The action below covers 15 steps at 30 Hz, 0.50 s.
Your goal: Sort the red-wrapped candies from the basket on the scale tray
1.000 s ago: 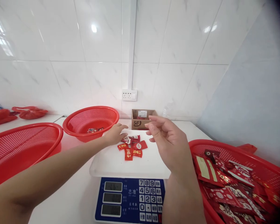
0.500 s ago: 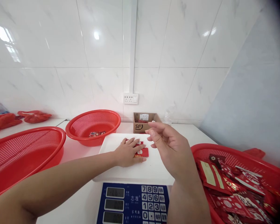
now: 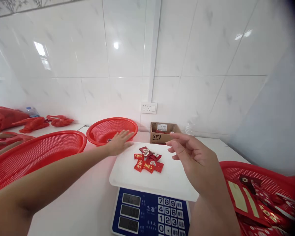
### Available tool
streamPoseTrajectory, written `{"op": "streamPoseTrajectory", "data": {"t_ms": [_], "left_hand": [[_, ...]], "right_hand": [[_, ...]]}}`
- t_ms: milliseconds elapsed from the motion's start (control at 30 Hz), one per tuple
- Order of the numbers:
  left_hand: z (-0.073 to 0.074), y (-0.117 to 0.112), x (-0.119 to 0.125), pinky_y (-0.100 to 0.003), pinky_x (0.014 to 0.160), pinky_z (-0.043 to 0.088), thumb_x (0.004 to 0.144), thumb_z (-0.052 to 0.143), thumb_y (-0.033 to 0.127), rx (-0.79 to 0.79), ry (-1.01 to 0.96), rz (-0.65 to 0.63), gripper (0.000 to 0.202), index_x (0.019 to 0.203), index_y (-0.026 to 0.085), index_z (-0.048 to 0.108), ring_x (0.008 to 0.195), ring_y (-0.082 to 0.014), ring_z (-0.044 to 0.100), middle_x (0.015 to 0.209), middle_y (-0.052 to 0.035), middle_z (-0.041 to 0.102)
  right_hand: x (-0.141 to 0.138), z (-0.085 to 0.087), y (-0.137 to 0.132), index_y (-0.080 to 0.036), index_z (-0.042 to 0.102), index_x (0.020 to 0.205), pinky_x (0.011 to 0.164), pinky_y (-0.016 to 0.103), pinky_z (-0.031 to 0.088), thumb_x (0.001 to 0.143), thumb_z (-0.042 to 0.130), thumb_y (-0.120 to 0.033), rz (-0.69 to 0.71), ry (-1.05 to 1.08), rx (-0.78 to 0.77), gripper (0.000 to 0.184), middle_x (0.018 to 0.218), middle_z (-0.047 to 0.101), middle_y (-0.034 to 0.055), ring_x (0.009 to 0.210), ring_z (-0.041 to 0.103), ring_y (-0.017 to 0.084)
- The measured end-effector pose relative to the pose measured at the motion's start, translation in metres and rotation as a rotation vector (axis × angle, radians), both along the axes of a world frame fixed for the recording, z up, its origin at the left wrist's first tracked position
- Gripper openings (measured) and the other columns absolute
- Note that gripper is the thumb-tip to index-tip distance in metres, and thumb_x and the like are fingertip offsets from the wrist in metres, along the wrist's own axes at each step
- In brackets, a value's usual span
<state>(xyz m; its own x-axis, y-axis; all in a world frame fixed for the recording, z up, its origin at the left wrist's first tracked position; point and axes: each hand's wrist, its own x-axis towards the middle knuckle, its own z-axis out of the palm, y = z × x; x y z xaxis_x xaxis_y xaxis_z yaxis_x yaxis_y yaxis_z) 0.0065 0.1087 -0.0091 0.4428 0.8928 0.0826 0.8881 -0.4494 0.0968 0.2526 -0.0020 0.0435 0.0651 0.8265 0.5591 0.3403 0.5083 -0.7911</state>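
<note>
Several small red packets (image 3: pixel 148 165) with gold and white print lie loosely together on the white pan (image 3: pixel 127 180) of a scale. My left hand (image 3: pixel 119 143) is stretched flat, fingers spread and holding nothing, beyond the pan's back left corner and in front of the right side of the far red basket (image 3: pixel 94 137). To the right, my right hand (image 3: pixel 193 159) hovers over the pan with its fingers loosely bent and the thumb near the index finger. Nothing shows between those fingers. The scale's blue keypad panel (image 3: pixel 149 209) faces me below the pan.
A red basket (image 3: pixel 75 137) stands at left; another, heaped with red packets (image 3: pixel 259 209), at right. Behind the pan is a cardboard box (image 3: pixel 157 138). Red bags (image 3: pixel 60 121) lie on the back left table. Another person's hand (image 3: pixel 5 139) reaches in at far left.
My left hand has lifted off the packets and moved left and back, uncovering them. The right hand keeps its shape above the pan. The view has turned a little left.
</note>
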Motion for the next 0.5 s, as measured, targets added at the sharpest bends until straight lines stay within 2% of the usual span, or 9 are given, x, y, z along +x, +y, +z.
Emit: {"op": "streamPoseTrajectory", "data": {"t_ms": [67,100,133,167,200,333,500], "left_hand": [[0.002,0.007,-0.038,-0.059,0.113,0.018,0.098,0.029,0.05,0.041,0.018,0.145,0.058,0.149,0.024,0.023,0.144,-0.0339,0.015,0.158,-0.014,0.019],[0.003,0.009,-0.059,-0.061,0.11,0.024,0.097,0.039,0.046,0.053,0.036,0.202,0.055,0.146,0.022,0.031,0.14,-0.0347,0.027,0.155,-0.0147,0.027],[0.004,0.01,-0.08,-0.06,0.105,0.033,0.093,0.051,0.04,0.056,0.059,0.248,0.051,0.139,0.021,0.041,0.131,-0.0329,0.041,0.148,-0.0129,0.038],[0.005,0.01,-0.1,-0.055,0.098,0.043,0.091,0.057,0.035,0.046,0.087,0.282,0.043,0.13,0.02,0.05,0.12,-0.0292,0.052,0.138,-0.0113,0.048],[0.006,0.008,-0.119,-0.049,0.093,0.048,0.092,0.057,0.033,0.035,0.112,0.315,0.035,0.124,0.019,0.054,0.112,-0.0257,0.057,0.131,-0.0103,0.054],[0.007,-0.008,-0.174,-0.043,0.085,0.053,0.092,0.057,0.032,0.015,0.164,0.374,0.03,0.119,0.018,0.057,0.102,-0.0222,0.061,0.122,-0.009,0.059],[-0.004,-0.03,-0.199,-0.042,0.085,0.053,0.092,0.056,0.032,0.038,0.18,0.323,0.029,0.118,0.019,0.058,0.101,-0.022,0.061,0.122,-0.0088,0.059]], "right_hand": [[0.0,0.0,0.0,-0.024,0.067,0.105,0.06,0.031,0.057,0.086,0.057,-0.043,-0.011,0.004,-0.002,0.028,0.083,0.072,0.0035,0.074,0.067,0.019],[-0.001,0.001,0.0,-0.024,0.067,0.104,0.06,0.031,0.056,0.086,0.057,-0.043,-0.02,0.006,-0.005,0.028,0.083,0.072,0.0033,0.074,0.067,0.019],[-0.002,0.001,-0.001,-0.025,0.067,0.104,0.061,0.031,0.056,0.086,0.057,-0.043,-0.029,0.007,-0.008,0.027,0.082,0.072,0.0031,0.074,0.067,0.018],[-0.002,0.001,-0.001,-0.025,0.068,0.103,0.061,0.031,0.056,0.086,0.057,-0.042,-0.036,0.007,-0.012,0.027,0.082,0.072,0.0028,0.073,0.067,0.018],[-0.003,0.002,-0.002,-0.026,0.068,0.103,0.062,0.03,0.056,0.086,0.057,-0.042,-0.044,0.009,-0.015,0.026,0.082,0.072,0.0025,0.073,0.067,0.018],[-0.004,0.002,-0.003,-0.027,0.068,0.101,0.058,0.028,0.055,0.085,0.057,-0.043,-0.054,-0.016,-0.028,0.025,0.078,0.072,0.0014,0.065,0.066,0.016],[-0.003,0.002,0.0,-0.026,0.069,0.102,0.057,0.028,0.056,0.083,0.057,-0.045,-0.067,-0.048,-0.03,0.029,0.076,0.073,0.0017,0.064,0.067,0.017]]}}
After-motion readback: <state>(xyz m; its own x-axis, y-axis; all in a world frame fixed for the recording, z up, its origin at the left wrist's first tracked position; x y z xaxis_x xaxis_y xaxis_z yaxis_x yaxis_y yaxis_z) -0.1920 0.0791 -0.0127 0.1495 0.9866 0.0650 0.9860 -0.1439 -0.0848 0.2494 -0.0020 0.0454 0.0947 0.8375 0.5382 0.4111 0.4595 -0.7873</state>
